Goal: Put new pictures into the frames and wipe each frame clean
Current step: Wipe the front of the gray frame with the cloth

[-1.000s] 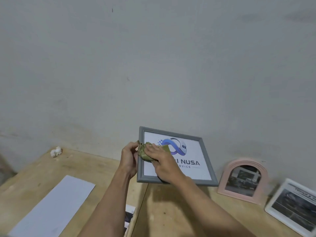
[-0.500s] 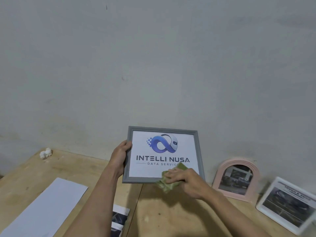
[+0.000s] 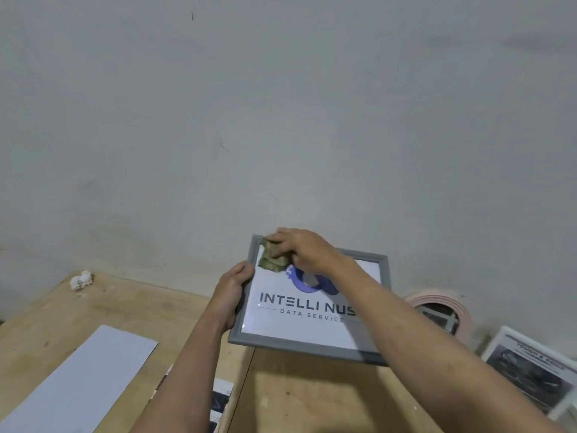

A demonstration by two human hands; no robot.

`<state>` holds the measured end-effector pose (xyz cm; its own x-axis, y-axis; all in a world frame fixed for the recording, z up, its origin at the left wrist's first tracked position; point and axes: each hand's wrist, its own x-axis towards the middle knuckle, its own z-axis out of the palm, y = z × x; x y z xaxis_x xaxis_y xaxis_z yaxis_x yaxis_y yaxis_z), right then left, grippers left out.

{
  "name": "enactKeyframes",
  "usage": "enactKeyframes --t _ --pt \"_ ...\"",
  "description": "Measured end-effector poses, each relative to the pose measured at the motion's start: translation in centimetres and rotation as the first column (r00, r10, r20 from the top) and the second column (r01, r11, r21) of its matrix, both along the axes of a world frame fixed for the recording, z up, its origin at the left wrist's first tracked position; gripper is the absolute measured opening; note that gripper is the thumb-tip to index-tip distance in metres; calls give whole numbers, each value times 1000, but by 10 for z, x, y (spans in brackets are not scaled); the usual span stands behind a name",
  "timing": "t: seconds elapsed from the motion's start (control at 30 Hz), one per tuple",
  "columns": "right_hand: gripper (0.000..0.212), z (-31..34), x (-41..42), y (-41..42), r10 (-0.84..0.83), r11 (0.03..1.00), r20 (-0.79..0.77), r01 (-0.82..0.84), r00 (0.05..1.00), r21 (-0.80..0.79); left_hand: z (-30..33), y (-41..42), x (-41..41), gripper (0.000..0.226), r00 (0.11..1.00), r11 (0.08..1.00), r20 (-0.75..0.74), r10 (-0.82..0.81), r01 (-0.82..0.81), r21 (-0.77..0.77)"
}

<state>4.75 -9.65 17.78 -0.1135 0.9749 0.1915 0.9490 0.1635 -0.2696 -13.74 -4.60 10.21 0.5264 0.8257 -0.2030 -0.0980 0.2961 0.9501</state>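
Your left hand (image 3: 232,295) grips the left edge of the grey frame (image 3: 307,346), holding it tilted up off the wooden table (image 3: 312,398) so the glass faces you and stays steady under pressure. Your right hand (image 3: 304,250) presses a crumpled green cloth (image 3: 272,260) against the frame's top-left corner, fingers curled over the wad to keep it bunched. The pink arched frame (image 3: 437,300) and white frame (image 3: 530,367) lean at the wall (image 3: 281,120), probably waiting their turn.
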Motion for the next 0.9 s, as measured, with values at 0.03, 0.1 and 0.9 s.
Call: enactKeyframes --t 0.03,0.1,0.9 --pt "55 -8 12 -6 -16 1000 -1 16 1000 -7 -2 3 -9 19 999 999 7 36 -36 -4" --pt "52 -21 36 -21 -51 999 9 51 999 8 -11 10 -29 17 994 994 23 106 -106 -16" --pt "39 -5 68 -83 -327 863 -690 502 645 61 -21 27 -27 16 993 993 -3 115 -115 25"
